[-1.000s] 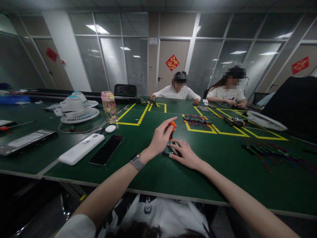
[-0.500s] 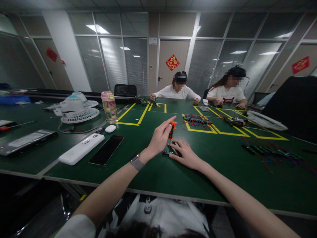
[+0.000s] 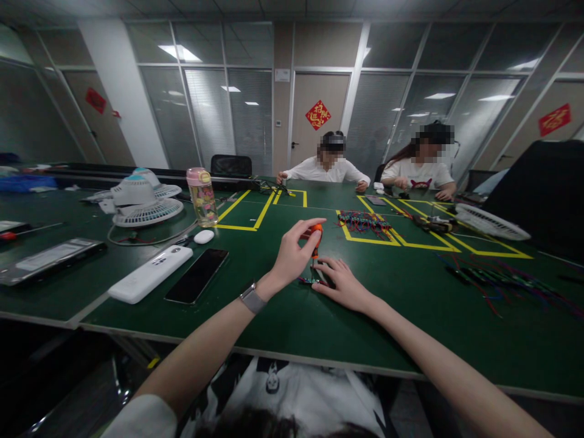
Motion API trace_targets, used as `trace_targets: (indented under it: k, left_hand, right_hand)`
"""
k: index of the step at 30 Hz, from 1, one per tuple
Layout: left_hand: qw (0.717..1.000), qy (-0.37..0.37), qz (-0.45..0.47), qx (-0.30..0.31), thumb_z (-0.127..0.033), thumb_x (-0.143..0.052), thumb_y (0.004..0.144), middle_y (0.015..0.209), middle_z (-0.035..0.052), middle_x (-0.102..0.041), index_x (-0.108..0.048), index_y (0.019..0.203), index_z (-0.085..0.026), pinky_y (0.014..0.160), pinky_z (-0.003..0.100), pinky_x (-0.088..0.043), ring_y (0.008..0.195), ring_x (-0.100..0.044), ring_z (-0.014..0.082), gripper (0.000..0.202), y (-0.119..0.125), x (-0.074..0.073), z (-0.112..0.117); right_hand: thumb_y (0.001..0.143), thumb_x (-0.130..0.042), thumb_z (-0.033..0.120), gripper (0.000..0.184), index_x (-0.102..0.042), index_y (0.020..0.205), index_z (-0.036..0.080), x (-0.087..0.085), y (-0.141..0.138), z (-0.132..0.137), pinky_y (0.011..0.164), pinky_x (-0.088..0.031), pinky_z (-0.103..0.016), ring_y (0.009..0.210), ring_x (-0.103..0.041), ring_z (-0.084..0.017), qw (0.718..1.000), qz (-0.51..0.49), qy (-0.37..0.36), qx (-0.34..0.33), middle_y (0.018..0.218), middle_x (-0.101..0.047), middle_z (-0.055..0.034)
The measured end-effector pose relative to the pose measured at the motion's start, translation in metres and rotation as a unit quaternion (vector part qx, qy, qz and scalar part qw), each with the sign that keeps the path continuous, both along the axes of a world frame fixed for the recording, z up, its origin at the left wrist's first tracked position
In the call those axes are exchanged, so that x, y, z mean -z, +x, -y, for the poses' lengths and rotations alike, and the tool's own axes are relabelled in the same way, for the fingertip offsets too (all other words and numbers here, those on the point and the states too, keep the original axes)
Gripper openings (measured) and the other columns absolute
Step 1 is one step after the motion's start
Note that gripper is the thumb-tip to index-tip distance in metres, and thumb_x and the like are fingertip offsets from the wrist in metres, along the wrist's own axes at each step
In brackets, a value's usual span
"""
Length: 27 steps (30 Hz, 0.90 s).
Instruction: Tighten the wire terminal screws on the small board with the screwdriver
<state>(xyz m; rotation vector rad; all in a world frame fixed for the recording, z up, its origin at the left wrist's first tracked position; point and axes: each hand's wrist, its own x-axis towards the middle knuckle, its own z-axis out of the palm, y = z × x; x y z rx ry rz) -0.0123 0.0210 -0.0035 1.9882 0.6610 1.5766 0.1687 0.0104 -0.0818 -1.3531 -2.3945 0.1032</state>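
Fingers and thumb of our left hand (image 3: 292, 250) pinch the handle of an orange and black screwdriver (image 3: 319, 230). We hold it almost straight up, with its thin metal part pointing down at a little circuit board (image 3: 308, 281). Holding it that way probably helps the tip not to slide off. The board lies flat on the worktop (image 3: 274, 322), just under the tool.

Our right hand (image 3: 344, 287) lies low, its fingers spread, with the thumb by the right end of the board. It looks like it helps the board stay put, but we cannot tell if it pinches it, because the fingers hide that bit.

To the left, near us, are a black phone (image 3: 197, 277) and a long white case (image 3: 150, 274), side by side. Maybe they sit there so our arms have room. Farther left stand a pink-topped bottle (image 3: 202, 199) and a white fan (image 3: 146, 210).

Past our right hand, a pile of boards with red and blue wires (image 3: 364, 222) lies in a box of yellow tape (image 3: 371, 241), maybe so it does not get mixed up with the other pile (image 3: 502, 278) on the right. Two people (image 3: 319, 170) sit at the far side.
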Motion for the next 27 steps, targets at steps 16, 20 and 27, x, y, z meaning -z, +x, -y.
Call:
trace_targets:
  k: [16,20,27]
  left_hand:
    - [1.0,0.004,-0.007,-0.008,-0.023,-0.051,0.093,0.107,0.0065,-0.066,-0.064,0.116,-0.02,0.083,0.026,-0.051,0.094,-0.064,0.016,0.026,0.0001,-0.0002,-0.0002]
    - [1.0,0.001,-0.003,-0.006,-0.025,-0.049,0.094,0.108,0.0065,-0.066,-0.064,0.117,-0.021,0.085,0.027,-0.051,0.095,-0.064,0.0165,0.027,-0.0006,0.0002,-0.0008]
    - [1.0,0.002,0.016,-0.01,-0.027,-0.045,0.097,0.109,0.0072,-0.067,-0.063,0.118,-0.02,0.086,0.028,-0.05,0.098,-0.063,0.017,0.029,-0.0017,-0.0001,0.0]
  right_hand:
    - [0.089,-0.054,0.053,0.057,-0.049,0.135,0.019,0.0011,-0.0007,-0.0011,0.114,-0.023,-0.057,0.131,-0.043,-0.031,1.0,-0.001,-0.004,0.005,0.138,-0.05,-0.0149]
    - [0.088,-0.056,0.053,0.054,-0.052,0.128,0.017,0.0019,-0.001,-0.0014,0.113,-0.024,-0.057,0.13,-0.045,-0.03,1.0,-0.018,-0.003,0.007,0.136,-0.052,-0.015]
    - [0.089,-0.055,0.052,0.045,-0.055,0.122,0.022,-0.0004,-0.0005,-0.0001,0.112,-0.024,-0.058,0.129,-0.046,-0.028,1.0,-0.023,-0.009,-0.001,0.133,-0.054,-0.0125]
